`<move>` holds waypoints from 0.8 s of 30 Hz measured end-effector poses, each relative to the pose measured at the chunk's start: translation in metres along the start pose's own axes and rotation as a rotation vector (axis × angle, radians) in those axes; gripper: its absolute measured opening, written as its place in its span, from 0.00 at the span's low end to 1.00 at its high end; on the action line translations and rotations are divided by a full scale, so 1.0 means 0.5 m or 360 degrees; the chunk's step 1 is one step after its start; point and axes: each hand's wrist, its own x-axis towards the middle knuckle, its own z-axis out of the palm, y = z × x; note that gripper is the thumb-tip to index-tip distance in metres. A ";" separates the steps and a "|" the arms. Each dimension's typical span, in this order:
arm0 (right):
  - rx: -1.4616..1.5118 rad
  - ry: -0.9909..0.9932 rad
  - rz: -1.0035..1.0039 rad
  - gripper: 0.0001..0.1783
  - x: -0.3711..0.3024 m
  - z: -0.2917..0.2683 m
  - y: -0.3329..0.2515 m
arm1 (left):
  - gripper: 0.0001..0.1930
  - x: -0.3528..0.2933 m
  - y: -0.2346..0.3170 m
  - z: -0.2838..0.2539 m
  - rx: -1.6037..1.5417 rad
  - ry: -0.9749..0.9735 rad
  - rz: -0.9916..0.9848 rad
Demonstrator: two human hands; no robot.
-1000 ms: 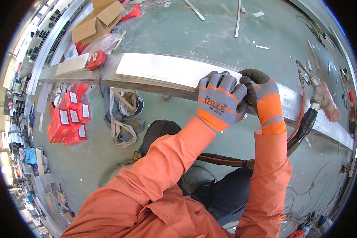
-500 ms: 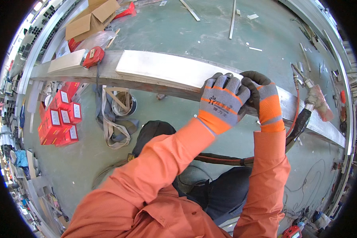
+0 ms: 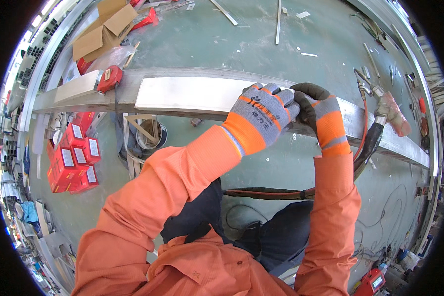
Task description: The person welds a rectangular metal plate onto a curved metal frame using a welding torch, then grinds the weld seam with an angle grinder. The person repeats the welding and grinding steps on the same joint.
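Observation:
A long white flat bar (image 3: 187, 93) lies along the top of a grey metal beam (image 3: 399, 145). My left hand (image 3: 264, 111), in a grey and orange glove, is closed over the bar near its right end, the fingers curled across its far side and the thumb hidden. Close against it, my right hand (image 3: 320, 111), in a matching glove, has its fingers bent in at the bar's right end. Anything pinched between the right fingertips is hidden by the gloves. A red tape measure (image 3: 109, 79) sits on the beam, left of the bar.
A shorter white piece (image 3: 76, 89) lies at the beam's left. Right of my hands, a hose with a wrapped metal fitting (image 3: 380, 118) crosses the beam. Red boxes (image 3: 74, 163) are stacked on the floor beside a bucket (image 3: 153, 135). An open carton (image 3: 103, 32) stands far left.
The view has shifted slightly. On the beam, the white bar now sits closer to the near edge, with more bare metal behind it. Both hands stay at its right end.

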 end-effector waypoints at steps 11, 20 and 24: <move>-0.0478 -0.0114 -0.0333 0.30 -0.074 -0.034 0.010 | 0.17 0.002 -0.001 0.015 -0.0120 0.0270 -0.0056; -0.0549 -0.0246 -0.0437 0.27 -0.068 -0.035 0.020 | 0.18 0.007 -0.018 0.026 -0.0217 0.0208 -0.0036; -0.0594 -0.0268 -0.0594 0.24 -0.062 -0.040 0.024 | 0.20 0.009 -0.015 0.023 -0.0219 0.0171 -0.0032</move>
